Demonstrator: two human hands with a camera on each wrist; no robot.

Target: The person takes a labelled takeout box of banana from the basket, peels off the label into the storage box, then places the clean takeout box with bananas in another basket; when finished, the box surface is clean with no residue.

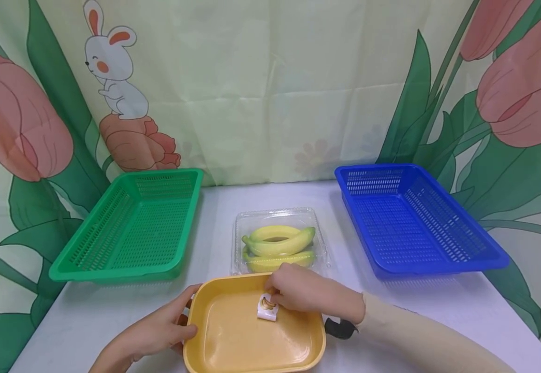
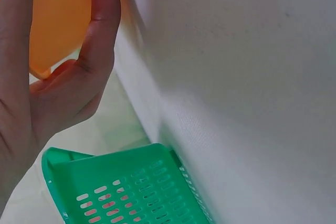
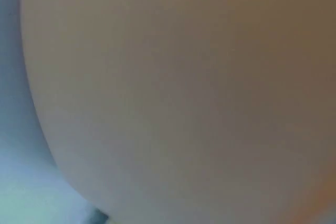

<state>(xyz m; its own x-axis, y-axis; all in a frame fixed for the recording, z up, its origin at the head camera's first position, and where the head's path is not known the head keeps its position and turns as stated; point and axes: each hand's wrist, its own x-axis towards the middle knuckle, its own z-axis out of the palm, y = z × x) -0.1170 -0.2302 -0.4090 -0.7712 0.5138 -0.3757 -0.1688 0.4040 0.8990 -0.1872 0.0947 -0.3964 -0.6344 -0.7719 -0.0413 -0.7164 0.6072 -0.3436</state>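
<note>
Pinched between my right hand's [image 1: 305, 292] thumb and fingertips is a small white sticker [image 1: 267, 307] printed with a banana picture; I hold it over the far half of the yellow tray [image 1: 233, 342], just inside its far rim. Whether the sticker touches the tray floor cannot be told. My left hand [image 1: 158, 331] grips the tray's left rim near the far-left corner, thumb curled over the edge and fingers along the outside wall; the left wrist view shows my fingers [image 2: 102, 30] lying against the orange-yellow plastic [image 2: 58, 19]. The right wrist view is filled by a blurred, close surface and shows nothing usable.

The tray sits at the near edge of the white table [image 1: 88, 316], centred. Just beyond its far rim, touching or nearly so, stands a clear plastic clamshell box [image 1: 247, 223] containing yellow bananas [image 1: 277, 241] with green tips. A green mesh basket [image 1: 130, 228] lies toward the table's left edge, also visible in the left wrist view [image 2: 131, 187]; a blue mesh basket [image 1: 410, 217] lies toward the right edge. A black strap [image 1: 340, 328] shows at my right wrist. Behind the table hangs a curtain [image 1: 261, 83] with tulips and a rabbit.
</note>
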